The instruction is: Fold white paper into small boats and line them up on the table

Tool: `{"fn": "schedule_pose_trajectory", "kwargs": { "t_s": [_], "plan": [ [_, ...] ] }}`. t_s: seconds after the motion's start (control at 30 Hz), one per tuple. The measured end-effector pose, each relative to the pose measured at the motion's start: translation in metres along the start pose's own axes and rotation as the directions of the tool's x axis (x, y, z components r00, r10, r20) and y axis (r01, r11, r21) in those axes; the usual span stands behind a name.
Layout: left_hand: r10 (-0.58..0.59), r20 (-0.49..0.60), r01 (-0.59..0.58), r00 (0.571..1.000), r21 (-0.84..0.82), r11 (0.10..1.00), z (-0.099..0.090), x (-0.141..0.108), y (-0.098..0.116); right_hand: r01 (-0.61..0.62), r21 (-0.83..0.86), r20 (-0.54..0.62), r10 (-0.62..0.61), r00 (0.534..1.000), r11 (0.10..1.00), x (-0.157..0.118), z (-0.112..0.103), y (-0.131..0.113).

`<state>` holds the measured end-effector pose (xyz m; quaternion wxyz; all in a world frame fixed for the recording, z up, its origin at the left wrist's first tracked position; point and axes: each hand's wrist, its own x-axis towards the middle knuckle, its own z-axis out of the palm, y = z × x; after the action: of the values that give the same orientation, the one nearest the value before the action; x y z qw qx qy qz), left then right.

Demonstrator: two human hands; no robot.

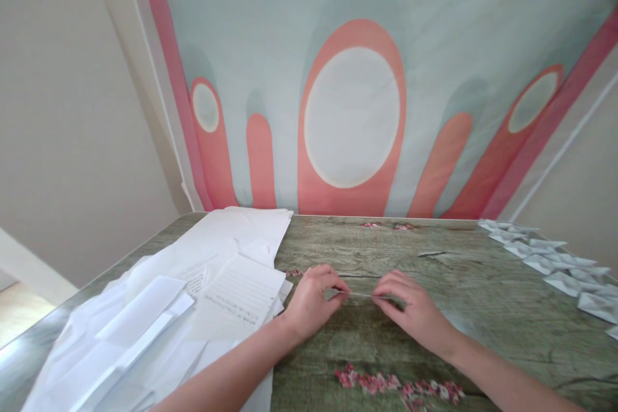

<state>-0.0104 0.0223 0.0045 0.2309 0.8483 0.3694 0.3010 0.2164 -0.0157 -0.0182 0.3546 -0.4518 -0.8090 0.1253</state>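
Near the middle of the table, a thin white piece of paper (360, 295) is stretched between my two hands, seen almost edge-on. My left hand (316, 299) pinches its left end between thumb and fingers. The right end is pinched the same way by my right hand (410, 306). Both hands hover just over the wood-patterned tabletop, and most of the paper is hidden by the fingers. Beside my left forearm lies a heap of loose white papers (159, 315), and a lined sheet with handwriting (244, 293) rests on it.
Several folded white paper pieces (550, 257) stand in rows along the table's right side. The wood-patterned table (333, 244) carries printed pink flowers (376, 380). Behind its far edge hangs a grey-green and coral backdrop (270, 32); a plain wall (72, 109) is at left.
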Motion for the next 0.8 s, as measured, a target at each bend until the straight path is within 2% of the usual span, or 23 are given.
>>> {"fn": "schedule_pose_trajectory", "kwargs": {
  "t_s": [0.1,0.27,0.57,0.8],
  "plan": [
    [0.086,0.016,-0.087,0.996,0.131,0.988,0.001,-0.004,0.0,0.103,-0.148,-0.016,-0.106,0.994,0.984,-0.002,0.002,0.001],
    [0.147,0.162,-0.187,0.976,0.271,0.944,0.003,-0.008,-0.002,0.128,-0.254,0.042,-0.121,0.992,0.959,-0.005,0.007,0.001],
    [0.138,0.258,-0.207,0.956,0.262,0.942,0.005,-0.008,-0.007,0.148,-0.281,0.186,-0.097,0.978,0.948,-0.006,0.004,0.0],
    [0.191,0.283,-0.27,0.94,0.277,0.922,0.005,-0.008,-0.008,0.133,-0.284,0.213,-0.073,0.974,0.949,-0.007,-0.001,-0.01]
  ]
}}
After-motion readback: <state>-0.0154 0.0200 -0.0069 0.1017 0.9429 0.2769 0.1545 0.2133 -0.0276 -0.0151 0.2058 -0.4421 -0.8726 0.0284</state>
